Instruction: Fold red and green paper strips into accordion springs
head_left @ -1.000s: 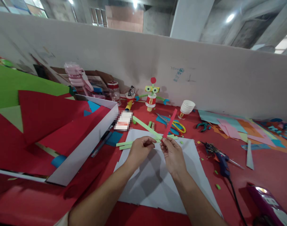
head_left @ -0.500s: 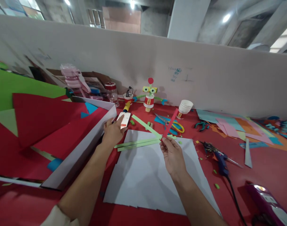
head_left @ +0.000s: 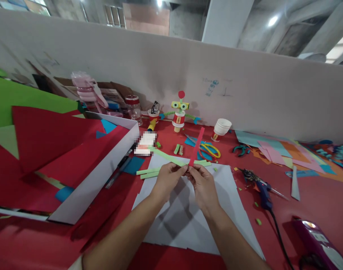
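Observation:
Both hands meet above a white paper sheet (head_left: 171,225). My right hand (head_left: 203,187) is closed, pinching the low end of a red paper strip (head_left: 197,146) that slants up. Fingers closed, my left hand (head_left: 167,182) grips the end of a light green paper strip (head_left: 167,155) pointing up and left. The two strip ends come together between my fingertips; how they join is hidden. More green strips (head_left: 149,172) lie across the sheet's far edge, behind my hands. A phone (head_left: 146,144), blurred out, rests beyond the sheet's left corner.
On the left stands a white box (head_left: 95,183) of coloured paper. At the back are a paper-cup robot (head_left: 178,118), stacked cups (head_left: 221,129) and scissors (head_left: 212,150). A glue gun (head_left: 264,191) with a cord lies right, beside a purple device (head_left: 318,240).
My left hand has left the phone and moved right to grip the green strip beside my right hand. The red strip has tipped more upright and shifted slightly left.

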A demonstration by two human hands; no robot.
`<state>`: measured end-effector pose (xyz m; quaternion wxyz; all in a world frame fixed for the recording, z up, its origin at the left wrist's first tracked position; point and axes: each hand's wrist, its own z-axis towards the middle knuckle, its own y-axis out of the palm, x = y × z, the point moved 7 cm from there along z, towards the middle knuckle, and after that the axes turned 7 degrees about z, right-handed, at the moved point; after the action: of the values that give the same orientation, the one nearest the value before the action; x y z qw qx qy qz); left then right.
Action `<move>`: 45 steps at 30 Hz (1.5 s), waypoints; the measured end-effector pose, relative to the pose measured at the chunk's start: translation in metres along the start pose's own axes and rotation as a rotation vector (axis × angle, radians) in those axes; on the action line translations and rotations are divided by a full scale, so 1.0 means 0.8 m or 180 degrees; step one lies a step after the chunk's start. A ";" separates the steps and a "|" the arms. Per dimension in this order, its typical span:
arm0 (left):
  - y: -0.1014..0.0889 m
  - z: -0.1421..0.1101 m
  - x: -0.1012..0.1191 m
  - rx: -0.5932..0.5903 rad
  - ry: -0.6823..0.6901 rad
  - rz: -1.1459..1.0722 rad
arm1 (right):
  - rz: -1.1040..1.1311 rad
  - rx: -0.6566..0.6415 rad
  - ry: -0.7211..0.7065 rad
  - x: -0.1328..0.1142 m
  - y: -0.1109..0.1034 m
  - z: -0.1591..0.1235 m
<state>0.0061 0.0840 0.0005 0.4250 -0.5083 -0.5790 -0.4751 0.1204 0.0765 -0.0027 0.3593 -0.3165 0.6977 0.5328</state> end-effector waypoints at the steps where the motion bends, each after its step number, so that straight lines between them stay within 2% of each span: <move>1: -0.001 0.000 -0.003 0.0113 -0.0059 -0.0130 | -0.0075 -0.0016 -0.0024 -0.001 0.001 -0.001; 5: -0.007 0.005 -0.008 0.0160 -0.0086 -0.0339 | -0.0122 -0.0031 -0.0099 -0.002 0.001 0.000; 7: -0.006 0.007 -0.006 -0.0145 -0.0044 -0.0308 | -0.0054 -0.0077 -0.0039 0.000 0.000 0.003; 10: -0.011 0.008 -0.010 -0.0375 -0.0154 -0.0412 | 0.0075 -0.0250 0.0151 0.006 0.001 0.006; 18: -0.013 0.013 -0.031 -0.0458 -0.0703 -0.0886 | 0.0128 -0.0325 0.0318 0.005 0.006 0.002; 22: -0.013 0.014 -0.038 -0.0530 -0.0928 -0.0906 | 0.0063 -0.0344 0.0310 0.004 0.007 0.000; 27: -0.012 0.011 -0.029 -0.0689 -0.0786 -0.0814 | -0.0007 -0.0368 0.0189 0.002 0.006 -0.001; 32: -0.013 0.010 -0.021 -0.0613 -0.0669 -0.0703 | -0.0172 -0.0443 0.0096 0.001 0.009 -0.002; 40: -0.022 0.015 -0.023 -0.0517 -0.0842 -0.0575 | -0.0282 -0.0471 0.0002 0.005 0.008 -0.001; 45: -0.024 0.016 -0.020 -0.0477 -0.0717 -0.0560 | -0.0483 -0.0594 -0.0192 0.004 0.010 0.000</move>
<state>-0.0109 0.0934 -0.0196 0.2750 -0.5360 -0.6283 -0.4923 0.1124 0.0781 -0.0011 0.3884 -0.3842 0.6081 0.5760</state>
